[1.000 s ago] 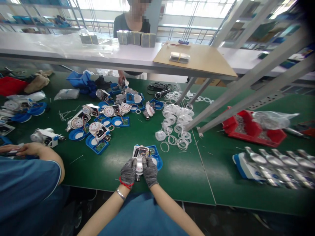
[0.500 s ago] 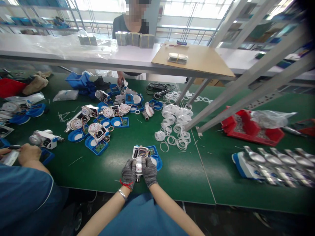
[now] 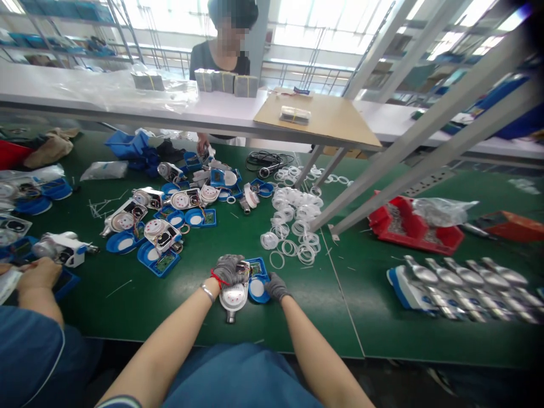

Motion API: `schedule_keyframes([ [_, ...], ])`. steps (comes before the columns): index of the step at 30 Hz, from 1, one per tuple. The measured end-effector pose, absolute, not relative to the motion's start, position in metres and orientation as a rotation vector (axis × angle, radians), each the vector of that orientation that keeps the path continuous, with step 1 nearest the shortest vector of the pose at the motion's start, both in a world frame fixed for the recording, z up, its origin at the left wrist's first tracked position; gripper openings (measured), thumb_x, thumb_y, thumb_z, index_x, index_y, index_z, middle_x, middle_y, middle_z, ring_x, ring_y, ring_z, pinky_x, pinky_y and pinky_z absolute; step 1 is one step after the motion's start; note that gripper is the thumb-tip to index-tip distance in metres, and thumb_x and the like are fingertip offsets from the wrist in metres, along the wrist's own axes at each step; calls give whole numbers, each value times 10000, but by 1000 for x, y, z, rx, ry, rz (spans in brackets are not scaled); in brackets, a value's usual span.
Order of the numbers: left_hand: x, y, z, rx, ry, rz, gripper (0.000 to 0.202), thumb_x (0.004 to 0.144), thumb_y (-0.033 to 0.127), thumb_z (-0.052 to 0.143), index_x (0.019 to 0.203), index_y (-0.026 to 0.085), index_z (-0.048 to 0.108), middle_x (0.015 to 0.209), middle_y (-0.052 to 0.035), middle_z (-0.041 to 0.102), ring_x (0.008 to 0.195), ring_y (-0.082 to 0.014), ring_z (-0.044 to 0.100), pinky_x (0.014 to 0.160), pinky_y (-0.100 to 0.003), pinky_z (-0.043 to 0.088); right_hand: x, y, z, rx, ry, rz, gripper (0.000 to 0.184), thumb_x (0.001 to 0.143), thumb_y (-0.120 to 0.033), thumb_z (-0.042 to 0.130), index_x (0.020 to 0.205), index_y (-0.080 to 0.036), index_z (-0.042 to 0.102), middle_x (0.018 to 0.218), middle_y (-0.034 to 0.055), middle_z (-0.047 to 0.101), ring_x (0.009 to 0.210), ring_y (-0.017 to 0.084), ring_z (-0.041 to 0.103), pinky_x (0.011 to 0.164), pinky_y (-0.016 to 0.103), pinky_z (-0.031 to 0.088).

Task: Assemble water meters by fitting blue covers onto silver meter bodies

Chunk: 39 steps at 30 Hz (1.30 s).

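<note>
My left hand (image 3: 227,268), in a grey glove with a red cord at the wrist, lies curled over the top of a white meter unit (image 3: 233,296) with a round dial that rests flat on the green table (image 3: 191,317). My right hand (image 3: 276,286), also gloved, is closed on the edge of the blue cover (image 3: 256,280) joined to that unit. Wires run between the white unit and the blue cover.
Several more meter units with blue covers (image 3: 161,238) lie to the upper left, white rings (image 3: 293,221) in a heap ahead. A red bin (image 3: 412,229) and metal pieces (image 3: 463,283) sit right. A co-worker's hands (image 3: 36,275) are at left, another person (image 3: 223,45) opposite.
The unit was held upright between both hands; it now lies flat on the table, my hands apart on it. The view has moved forward and down.
</note>
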<state>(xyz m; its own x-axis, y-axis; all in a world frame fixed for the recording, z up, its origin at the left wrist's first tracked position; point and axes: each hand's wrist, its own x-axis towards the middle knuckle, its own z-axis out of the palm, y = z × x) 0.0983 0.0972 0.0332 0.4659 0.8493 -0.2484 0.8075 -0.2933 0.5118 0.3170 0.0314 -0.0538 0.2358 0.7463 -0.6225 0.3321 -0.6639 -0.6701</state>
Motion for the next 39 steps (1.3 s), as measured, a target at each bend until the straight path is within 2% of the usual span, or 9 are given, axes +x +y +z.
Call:
schedule_keyframes([
  [2, 93, 105, 27, 2100, 1358, 57, 641, 676, 487, 753, 1236, 202, 627, 1182, -96, 652, 1098, -307, 561, 973, -419, 451, 322, 28, -56, -2040, -880, 1528, 300, 666, -295, 597, 934, -159, 597, 816, 108, 670, 805, 263, 646, 787, 415, 512],
  [5, 79, 99, 9, 2047, 1441, 236, 603, 690, 550, 731, 1192, 226, 649, 1141, -74, 659, 1067, -281, 555, 955, -398, 443, 331, 12, -52, -1887, -750, 1677, 352, 741, -421, 463, 925, -148, 588, 722, 87, 644, 657, 230, 633, 659, 396, 530],
  [12, 73, 72, -13, 1844, 1605, 571, 410, 744, 441, 720, 1086, 217, 690, 1085, -60, 672, 1028, -233, 569, 963, -379, 412, 310, -3, -13, -902, -455, 1809, 526, 688, -330, 696, 1177, -219, 538, 1128, 74, 667, 996, 241, 649, 915, 411, 499],
  [17, 77, 71, -15, 1837, 1618, 666, 329, 775, 411, 697, 1054, 236, 699, 1064, -47, 682, 1021, -219, 581, 971, -379, 410, 295, 19, 8, -1035, -641, 1750, 549, 759, -446, 711, 1218, -246, 485, 1126, 70, 654, 1026, 239, 637, 953, 420, 481],
  [20, 78, 70, -21, 1804, 1641, 707, 318, 786, 410, 686, 1047, 228, 695, 1056, -45, 681, 1027, -220, 577, 980, -388, 416, 287, 32, 14, -1054, -722, 1747, 579, 816, -531, 642, 1287, -248, 463, 1254, 79, 606, 1136, 234, 597, 1014, 400, 454],
  [26, 78, 64, -26, 1806, 1654, 904, 580, 818, 414, 662, 1341, 203, 524, 1318, -85, 574, 1220, -212, 507, 1081, -383, 390, 271, 40, 40, -1140, -931, 1763, 747, 793, -534, 676, 1422, -259, 381, 1409, 82, 507, 1254, 263, 525, 1065, 420, 417],
  [29, 73, 65, -14, 2047, 1658, 815, 522, 856, 411, 616, 1346, 251, 534, 1369, -72, 545, 1288, -225, 457, 1163, -444, 281, 267, 40, 47, -1180, -1040, 1711, 738, 810, -529, 663, 1431, -252, 377, 1434, 83, 482, 1301, 257, 479, 1103, 411, 373],
  [32, 67, 72, 5, 2211, 1569, 651, 403, 887, 381, 564, 1271, 268, 606, 1293, -66, 601, 1243, -232, 492, 1173, -478, 242, 265, 40, 45, -1243, -1091, 1674, 735, 814, -536, 653, 1436, -258, 378, 1434, 73, 483, 1322, 264, 454, 1121, 425, 342],
  [39, 53, 92, 41, 2298, 1354, 470, 311, 874, 410, 581, 1104, 235, 697, 1087, -75, 670, 1048, -242, 568, 999, -434, 403, 264, 40, 44, -1295, -1096, 1701, 783, 810, -562, 632, 1451, -233, 324, 1428, 90, 476, 1294, 259, 483, 1099, 413, 367],
])
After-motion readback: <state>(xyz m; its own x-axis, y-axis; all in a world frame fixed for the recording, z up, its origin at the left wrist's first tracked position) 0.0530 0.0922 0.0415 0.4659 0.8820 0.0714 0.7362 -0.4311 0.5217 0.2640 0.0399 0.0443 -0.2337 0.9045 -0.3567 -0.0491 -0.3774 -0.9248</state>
